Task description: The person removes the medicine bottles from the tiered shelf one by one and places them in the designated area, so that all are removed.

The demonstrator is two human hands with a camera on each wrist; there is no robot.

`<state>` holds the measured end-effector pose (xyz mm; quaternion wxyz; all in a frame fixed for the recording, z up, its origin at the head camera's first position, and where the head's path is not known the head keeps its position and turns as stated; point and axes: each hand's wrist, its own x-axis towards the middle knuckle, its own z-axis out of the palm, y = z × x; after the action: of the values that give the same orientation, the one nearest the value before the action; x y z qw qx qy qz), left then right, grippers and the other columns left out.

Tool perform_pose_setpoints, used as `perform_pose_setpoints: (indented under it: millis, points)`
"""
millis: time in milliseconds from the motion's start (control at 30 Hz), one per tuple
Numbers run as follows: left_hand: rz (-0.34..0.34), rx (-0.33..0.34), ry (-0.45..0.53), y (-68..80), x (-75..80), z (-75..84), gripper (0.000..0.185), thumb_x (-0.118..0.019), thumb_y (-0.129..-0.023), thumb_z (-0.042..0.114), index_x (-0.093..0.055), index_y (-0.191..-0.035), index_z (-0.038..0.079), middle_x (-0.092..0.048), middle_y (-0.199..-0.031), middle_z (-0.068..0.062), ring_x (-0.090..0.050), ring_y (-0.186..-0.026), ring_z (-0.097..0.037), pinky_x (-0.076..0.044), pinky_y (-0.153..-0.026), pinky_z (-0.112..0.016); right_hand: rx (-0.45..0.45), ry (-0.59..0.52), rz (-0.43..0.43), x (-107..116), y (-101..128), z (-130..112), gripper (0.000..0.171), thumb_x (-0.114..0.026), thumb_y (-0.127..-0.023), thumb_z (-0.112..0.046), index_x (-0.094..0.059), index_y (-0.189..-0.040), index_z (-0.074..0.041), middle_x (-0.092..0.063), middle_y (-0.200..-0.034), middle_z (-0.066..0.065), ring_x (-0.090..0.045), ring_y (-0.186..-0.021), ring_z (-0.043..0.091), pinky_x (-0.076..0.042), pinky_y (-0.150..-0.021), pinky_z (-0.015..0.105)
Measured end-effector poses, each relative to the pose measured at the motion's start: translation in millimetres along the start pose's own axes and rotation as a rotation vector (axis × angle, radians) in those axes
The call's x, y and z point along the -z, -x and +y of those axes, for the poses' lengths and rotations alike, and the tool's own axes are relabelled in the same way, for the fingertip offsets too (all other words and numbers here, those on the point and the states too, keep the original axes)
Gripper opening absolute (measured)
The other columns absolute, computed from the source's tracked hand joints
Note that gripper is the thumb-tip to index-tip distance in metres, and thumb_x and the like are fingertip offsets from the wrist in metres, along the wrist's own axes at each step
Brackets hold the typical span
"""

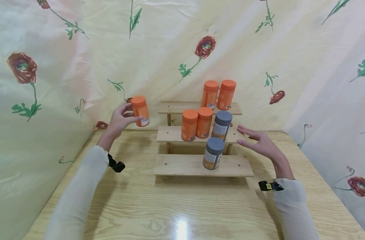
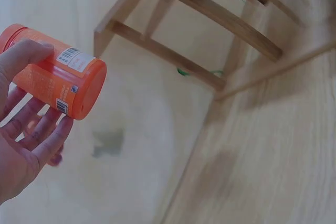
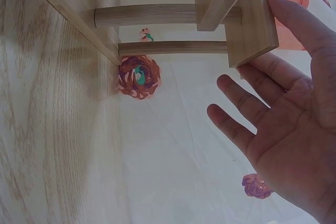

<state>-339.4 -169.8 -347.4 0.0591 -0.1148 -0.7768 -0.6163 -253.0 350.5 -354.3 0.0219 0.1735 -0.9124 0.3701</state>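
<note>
While left hand (image 1: 118,120) fingers grip orange bottle (image 1: 140,111) | right hand (image 1: 258,141) fingers spread, empty

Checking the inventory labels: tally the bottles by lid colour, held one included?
Orange-lidded bottles: 5 (one in the left hand at, two on the middle step at and, two on the top step at and)
Grey-lidded bottles: 2 ()
Total: 7
</note>
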Motion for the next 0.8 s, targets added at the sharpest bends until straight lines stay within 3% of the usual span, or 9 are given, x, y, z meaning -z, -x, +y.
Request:
perform_pose_setpoints:
  millis: [267, 467, 800]
  points:
    - [-0.003, 0.050, 0.006, 1.9, -2.8, -19.5, 0.070, -0.080, -0.074, 0.026, -0.047, -0.135, 0.022, -0.052, -0.124, -0.004, -0.055, -0.112, -0.025, -0.053, -0.083, -0.029, 0.009, 0.002, 0.004, 1.5, 0.8, 0.7, 0.055, -0.065, -0.089, -0.025, -0.045, -0.139, -0.014, -0.035, -0.149, 0.010, -0.035, -0.135, 0.034, -0.031, -0.104, 0.059]
    - [-0.019, 0.079, 0.041, 6.8, -8.0, -26.3, 0.070, -0.078, -0.077, 0.017, -0.045, -0.138, 0.017, -0.052, -0.127, -0.010, -0.056, -0.111, -0.028, -0.053, -0.085, -0.038, 0.020, -0.010, 0.004, 0.5, 0.3, 2.2, 0.054, -0.065, -0.089, -0.025, -0.046, -0.138, -0.015, -0.035, -0.149, 0.009, -0.034, -0.136, 0.033, -0.031, -0.104, 0.059]
    - [0.040, 0.119, 0.074, -1.8, -16.4, -71.9, 0.073, -0.082, -0.071, 0.018, -0.048, -0.136, 0.016, -0.055, -0.125, -0.008, -0.057, -0.111, -0.024, -0.052, -0.085, -0.025, 0.009, -0.015, 0.005, -1.1, -0.6, 2.5, 0.055, -0.065, -0.089, -0.027, -0.045, -0.139, -0.016, -0.035, -0.150, 0.007, -0.034, -0.137, 0.031, -0.031, -0.105, 0.057]
